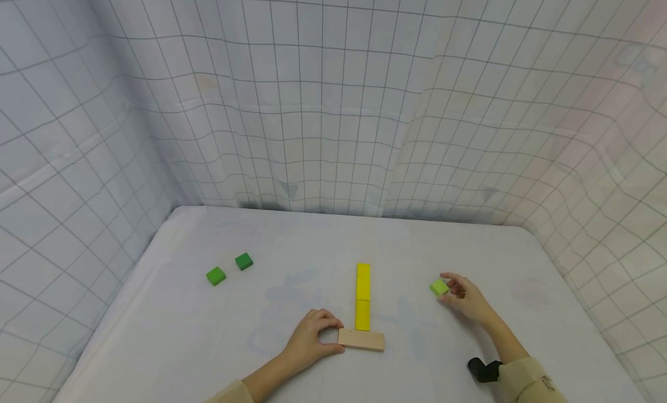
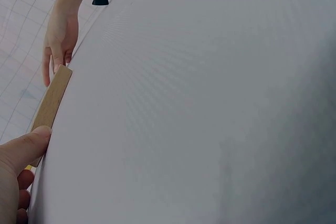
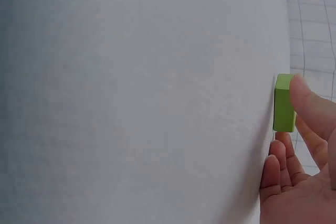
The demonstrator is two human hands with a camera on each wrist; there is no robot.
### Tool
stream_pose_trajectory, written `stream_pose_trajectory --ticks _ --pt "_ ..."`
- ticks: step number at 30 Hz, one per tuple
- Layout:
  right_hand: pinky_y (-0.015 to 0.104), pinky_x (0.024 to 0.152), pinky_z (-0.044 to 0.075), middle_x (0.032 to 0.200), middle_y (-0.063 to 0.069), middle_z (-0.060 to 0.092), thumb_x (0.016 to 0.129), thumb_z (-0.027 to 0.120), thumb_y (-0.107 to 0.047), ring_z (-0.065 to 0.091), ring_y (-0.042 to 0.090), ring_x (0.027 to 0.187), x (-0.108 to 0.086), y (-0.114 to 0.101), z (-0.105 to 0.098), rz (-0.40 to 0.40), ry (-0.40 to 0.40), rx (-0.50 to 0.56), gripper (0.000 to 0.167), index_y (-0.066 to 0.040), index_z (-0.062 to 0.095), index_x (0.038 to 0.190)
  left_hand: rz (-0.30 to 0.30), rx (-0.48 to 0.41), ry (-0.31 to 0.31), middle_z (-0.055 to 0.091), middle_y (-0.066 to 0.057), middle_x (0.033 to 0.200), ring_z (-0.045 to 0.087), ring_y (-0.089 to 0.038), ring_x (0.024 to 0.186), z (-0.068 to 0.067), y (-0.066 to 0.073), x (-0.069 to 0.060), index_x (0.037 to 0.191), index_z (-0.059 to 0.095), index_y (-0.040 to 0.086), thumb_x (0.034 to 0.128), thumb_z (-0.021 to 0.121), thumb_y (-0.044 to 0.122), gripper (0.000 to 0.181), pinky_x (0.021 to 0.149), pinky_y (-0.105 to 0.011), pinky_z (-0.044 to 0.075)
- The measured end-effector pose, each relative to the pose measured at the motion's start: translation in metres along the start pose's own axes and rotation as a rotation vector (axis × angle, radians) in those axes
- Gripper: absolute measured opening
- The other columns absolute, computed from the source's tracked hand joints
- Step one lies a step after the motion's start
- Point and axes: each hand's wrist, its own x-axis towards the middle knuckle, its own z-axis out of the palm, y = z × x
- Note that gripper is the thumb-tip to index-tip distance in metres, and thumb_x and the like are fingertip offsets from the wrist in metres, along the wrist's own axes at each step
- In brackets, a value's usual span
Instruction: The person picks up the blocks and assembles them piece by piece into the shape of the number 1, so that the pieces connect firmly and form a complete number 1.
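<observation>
My left hand (image 1: 307, 342) pinches the left end of a plain wooden block (image 1: 361, 340) between thumb and fingers; its thumb presses the block's edge in the left wrist view. Two yellow blocks (image 1: 363, 296) lie end to end in a line just beyond the wooden block, their near end close to its far side. Further right, my right hand (image 1: 469, 301) holds a light green block (image 3: 284, 103) at its edges with thumb and forefinger, the other fingers loosely curled. How the forefinger meets the block is partly hidden in the right wrist view.
Two green blocks, a mid-green one (image 1: 216, 276) and a darker one (image 1: 244, 261), lie apart at the table's left. A black curved object (image 1: 484, 370) sits by my right sleeve. Gridded white cloth (image 1: 333, 102) hangs behind and beside the white table (image 1: 292, 235).
</observation>
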Motion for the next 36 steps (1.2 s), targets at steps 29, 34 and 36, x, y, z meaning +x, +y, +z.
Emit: stream_pose_trajectory --ticks 29,34,36 --pt "0.027 0.071 0.039 0.102 0.012 0.052 0.079 0.071 -0.017 0.044 0.019 0.087 0.0007 0.0003 0.0038 -0.005 0.007 -0.085 0.049 0.001 0.053 0.121 -0.006 -0.003 -0.009 0.056 0.01 0.092 0.044 -0.007 0.082 -0.0016 0.0031 -0.0007 0.092 0.067 0.018 0.0664 0.08 0.033 0.032 0.072 -0.024 0.042" --pt "0.026 0.07 0.04 0.101 0.012 0.051 0.08 0.071 -0.019 0.044 0.018 0.084 0.002 0.0021 0.0035 0.003 0.004 -0.053 0.05 -0.002 0.052 0.123 -0.001 -0.005 -0.006 0.056 0.01 0.091 0.044 -0.008 0.081 -0.0016 0.0034 -0.0008 0.092 0.067 0.018 0.0664 0.079 0.033 0.032 0.072 -0.024 0.042" --pt "0.026 0.07 0.041 0.103 0.012 0.05 0.08 0.07 -0.021 0.045 0.018 0.085 0.0027 0.0008 0.0033 0.018 -0.001 -0.039 0.051 -0.004 0.051 0.124 -0.002 -0.003 -0.006 0.056 0.01 0.091 0.044 -0.008 0.082 -0.0015 0.0032 -0.0007 0.092 0.067 0.018 0.0665 0.079 0.033 0.032 0.072 -0.024 0.042"
